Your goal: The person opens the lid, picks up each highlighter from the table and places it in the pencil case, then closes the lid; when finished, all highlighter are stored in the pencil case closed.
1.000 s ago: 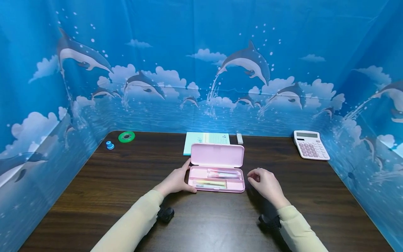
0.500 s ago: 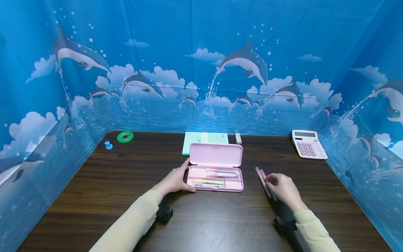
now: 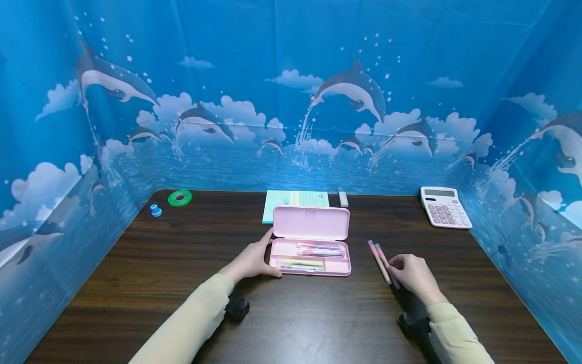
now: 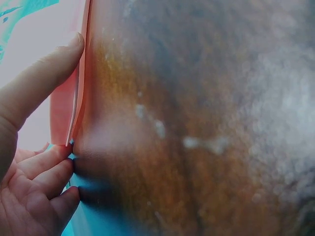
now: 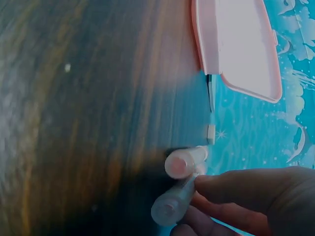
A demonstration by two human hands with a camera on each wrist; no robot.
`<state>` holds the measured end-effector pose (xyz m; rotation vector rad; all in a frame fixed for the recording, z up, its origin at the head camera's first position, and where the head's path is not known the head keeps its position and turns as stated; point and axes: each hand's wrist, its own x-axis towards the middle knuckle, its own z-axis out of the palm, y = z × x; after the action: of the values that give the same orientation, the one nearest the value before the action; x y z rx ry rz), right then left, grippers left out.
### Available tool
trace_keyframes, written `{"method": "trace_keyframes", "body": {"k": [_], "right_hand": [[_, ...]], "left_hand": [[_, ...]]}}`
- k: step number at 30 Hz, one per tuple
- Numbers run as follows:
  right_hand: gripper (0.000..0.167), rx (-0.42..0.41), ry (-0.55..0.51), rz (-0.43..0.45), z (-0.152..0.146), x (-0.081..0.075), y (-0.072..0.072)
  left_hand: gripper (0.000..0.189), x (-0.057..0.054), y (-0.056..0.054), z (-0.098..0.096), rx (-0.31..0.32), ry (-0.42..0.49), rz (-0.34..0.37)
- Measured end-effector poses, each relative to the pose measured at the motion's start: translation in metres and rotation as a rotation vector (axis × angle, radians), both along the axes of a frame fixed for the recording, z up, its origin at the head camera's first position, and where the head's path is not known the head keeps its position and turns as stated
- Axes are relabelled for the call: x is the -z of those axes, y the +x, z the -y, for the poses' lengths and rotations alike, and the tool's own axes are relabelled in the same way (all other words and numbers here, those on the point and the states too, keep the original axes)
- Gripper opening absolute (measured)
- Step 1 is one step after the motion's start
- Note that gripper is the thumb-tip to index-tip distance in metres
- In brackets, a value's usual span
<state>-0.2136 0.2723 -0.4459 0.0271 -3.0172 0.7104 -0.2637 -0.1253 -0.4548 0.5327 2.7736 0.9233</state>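
An open pink pencil case (image 3: 311, 223) lies on the table, its lid raised at the back and several pens (image 3: 302, 264) in its tray. My left hand (image 3: 251, 260) holds the case's left end, thumb at the front edge and fingers along the side; the left wrist view shows the thumb (image 4: 47, 81) against the pink rim. To the right of the case, two pens with pinkish ends lie side by side, slanted. My right hand (image 3: 416, 275) pinches the right-hand pen (image 5: 170, 209) between thumb and fingers, while the left-hand pen (image 3: 379, 263) lies just beside it.
Behind the case are a light green notepad (image 3: 279, 202) and a white eraser (image 3: 343, 199). A calculator (image 3: 445, 207) sits at the back right. At the back left are a green tape roll (image 3: 173, 200) and a small blue object (image 3: 156, 210). A dolphin-print curtain (image 3: 227, 60) surrounds the table.
My right hand has moved rightward from beside the case, and two pens now show on the table at its fingers. The left hand stays on the case.
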Motion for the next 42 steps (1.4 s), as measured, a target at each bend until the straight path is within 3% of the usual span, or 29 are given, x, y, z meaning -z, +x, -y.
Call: {"method": "trace_keyframes", "body": {"k": [13, 20, 29, 42], "right_hand": [[0.013, 0.078, -0.045, 0.036, 0.003, -0.001, 0.001], [0.01, 0.124, -0.022, 0.002, -0.001, -0.001, 0.001], [0.006, 0.09, -0.05, -0.146, 0.008, -0.002, 0.003], [0.01, 0.016, -0.018, -0.158, 0.056, -0.011, -0.01]], "left_hand": [[0.122, -0.001, 0.001, -0.001, -0.003, 0.002, -0.001], [0.122, 0.001, 0.001, 0.0, -0.007, 0.012, -0.002], [0.123, 0.001, 0.001, 0.0, -0.01, 0.016, 0.006], [0.124, -0.002, 0.002, -0.001, -0.014, 0.02, 0.016]]}}
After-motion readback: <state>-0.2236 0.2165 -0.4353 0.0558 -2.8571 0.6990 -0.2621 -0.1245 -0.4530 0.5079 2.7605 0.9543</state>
